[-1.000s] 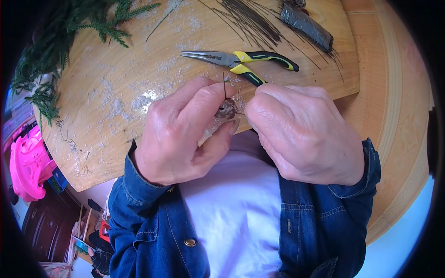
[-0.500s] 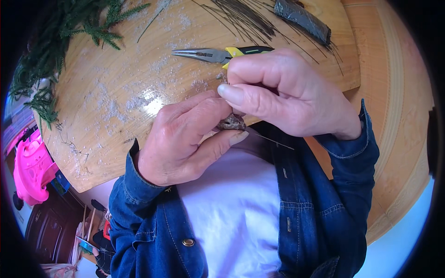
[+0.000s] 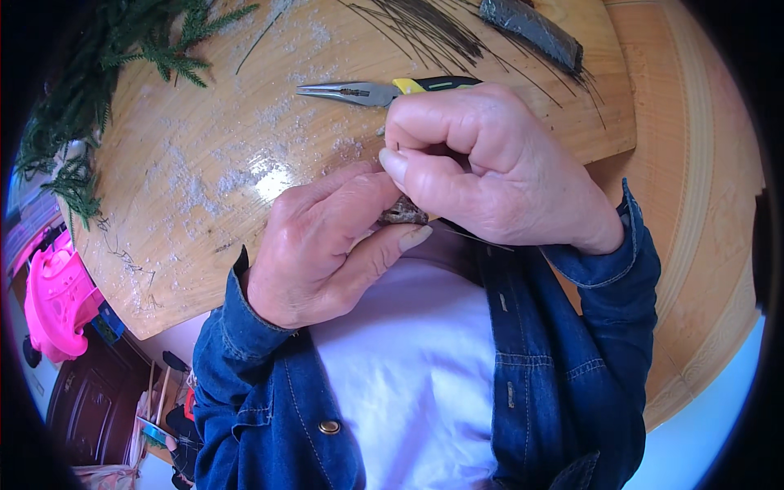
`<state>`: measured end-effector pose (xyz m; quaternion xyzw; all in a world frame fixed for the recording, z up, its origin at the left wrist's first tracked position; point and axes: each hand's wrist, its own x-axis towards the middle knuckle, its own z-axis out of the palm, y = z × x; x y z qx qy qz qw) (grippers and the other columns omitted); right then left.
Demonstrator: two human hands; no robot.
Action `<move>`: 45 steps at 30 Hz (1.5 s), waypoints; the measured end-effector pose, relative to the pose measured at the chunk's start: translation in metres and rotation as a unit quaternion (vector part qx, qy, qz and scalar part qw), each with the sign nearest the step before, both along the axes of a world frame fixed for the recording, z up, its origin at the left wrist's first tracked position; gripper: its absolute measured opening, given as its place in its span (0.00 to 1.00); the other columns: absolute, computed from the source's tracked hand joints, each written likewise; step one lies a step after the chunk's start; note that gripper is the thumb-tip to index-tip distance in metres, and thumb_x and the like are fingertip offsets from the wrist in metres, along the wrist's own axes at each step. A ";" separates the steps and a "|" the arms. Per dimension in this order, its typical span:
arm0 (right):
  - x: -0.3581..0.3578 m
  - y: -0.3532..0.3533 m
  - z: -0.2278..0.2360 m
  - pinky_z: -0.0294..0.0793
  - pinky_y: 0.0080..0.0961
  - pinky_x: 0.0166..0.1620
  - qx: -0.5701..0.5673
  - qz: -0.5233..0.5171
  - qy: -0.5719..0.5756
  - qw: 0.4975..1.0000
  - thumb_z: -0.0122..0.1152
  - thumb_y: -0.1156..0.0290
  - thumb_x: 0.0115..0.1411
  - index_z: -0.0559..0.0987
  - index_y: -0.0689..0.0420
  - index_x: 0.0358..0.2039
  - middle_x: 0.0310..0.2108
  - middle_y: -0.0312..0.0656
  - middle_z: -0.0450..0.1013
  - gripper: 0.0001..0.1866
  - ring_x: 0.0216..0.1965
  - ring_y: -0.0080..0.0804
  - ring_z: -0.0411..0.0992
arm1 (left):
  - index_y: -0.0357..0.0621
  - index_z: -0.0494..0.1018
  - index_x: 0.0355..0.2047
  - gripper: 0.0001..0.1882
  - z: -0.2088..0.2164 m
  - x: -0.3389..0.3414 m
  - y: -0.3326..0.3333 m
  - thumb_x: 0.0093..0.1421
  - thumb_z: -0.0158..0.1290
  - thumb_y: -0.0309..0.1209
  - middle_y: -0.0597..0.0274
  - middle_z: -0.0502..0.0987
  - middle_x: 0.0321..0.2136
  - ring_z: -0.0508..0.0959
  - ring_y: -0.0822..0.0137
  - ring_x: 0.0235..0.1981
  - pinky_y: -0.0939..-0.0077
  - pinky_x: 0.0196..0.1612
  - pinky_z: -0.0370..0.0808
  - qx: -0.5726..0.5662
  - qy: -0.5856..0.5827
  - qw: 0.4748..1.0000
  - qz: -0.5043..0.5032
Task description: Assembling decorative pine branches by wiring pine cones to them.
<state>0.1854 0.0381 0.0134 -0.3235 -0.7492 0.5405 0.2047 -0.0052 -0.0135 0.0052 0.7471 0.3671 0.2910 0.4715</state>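
Note:
My left hand (image 3: 327,245) is closed around a small brown, scaly piece with whitish edges, which looks like a pine cone (image 3: 404,214). Most of it is covered by my fingers. Against its upper side, my right hand (image 3: 490,167) pinches a thin dark wire between thumb and bent forefinger; only a tip of it shows above the thumbnail. Another length of thin wire (image 3: 482,239) sticks out from the cone toward the right, below my right hand. Just beyond my right knuckles lie needle-nose pliers (image 3: 359,94) with yellow and black handles.
Loose dark wires (image 3: 429,33) spread over the far side of the wooden table (image 3: 163,269), beside a wrapped dark bundle (image 3: 535,34). Green artificial pine branches (image 3: 77,90) lie at the far left. White flakes (image 3: 196,192) are scattered on the tabletop. A pink plastic item (image 3: 61,298) is beyond its left edge.
My right hand has shifted slightly left and come closer over the cone. The wire sticking out on the right now lies higher, partly behind that hand. My left hand has barely moved.

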 end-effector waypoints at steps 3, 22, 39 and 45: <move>-0.001 -0.002 -0.002 0.57 0.20 0.20 0.029 -0.024 0.013 0.999 0.53 0.77 0.59 0.68 0.60 0.20 0.14 0.33 0.60 0.10 0.17 0.18 0.57 | 0.34 0.73 0.38 0.13 0.000 -0.001 0.000 0.52 0.58 0.24 0.52 0.73 0.25 0.74 0.53 0.25 0.68 0.28 0.72 0.030 -0.001 0.999 0.021; -0.007 -0.008 -0.002 0.58 0.21 0.20 0.177 -0.130 0.027 0.975 0.55 0.79 0.57 0.70 0.61 0.20 0.14 0.33 0.61 0.09 0.16 0.18 0.59 | 0.35 0.72 0.40 0.12 -0.004 -0.005 -0.001 0.56 0.57 0.24 0.54 0.77 0.28 0.79 0.59 0.27 0.76 0.31 0.74 0.022 -0.015 0.997 0.069; 0.000 -0.029 -0.004 0.62 0.22 0.22 0.150 -0.072 0.130 0.977 0.63 0.82 0.52 0.74 0.63 0.27 0.19 0.41 0.68 0.05 0.19 0.29 0.66 | 0.34 0.71 0.40 0.15 -0.008 -0.015 -0.004 0.52 0.58 0.22 0.52 0.75 0.32 0.77 0.55 0.30 0.73 0.32 0.74 0.075 -0.022 0.994 0.075; -0.012 -0.031 0.007 0.62 0.23 0.21 0.206 -0.085 0.091 0.970 0.62 0.83 0.51 0.73 0.63 0.24 0.17 0.41 0.67 0.05 0.17 0.32 0.66 | 0.33 0.70 0.40 0.16 -0.003 -0.015 -0.008 0.50 0.57 0.21 0.50 0.74 0.33 0.76 0.52 0.30 0.71 0.34 0.74 0.124 0.015 0.989 0.079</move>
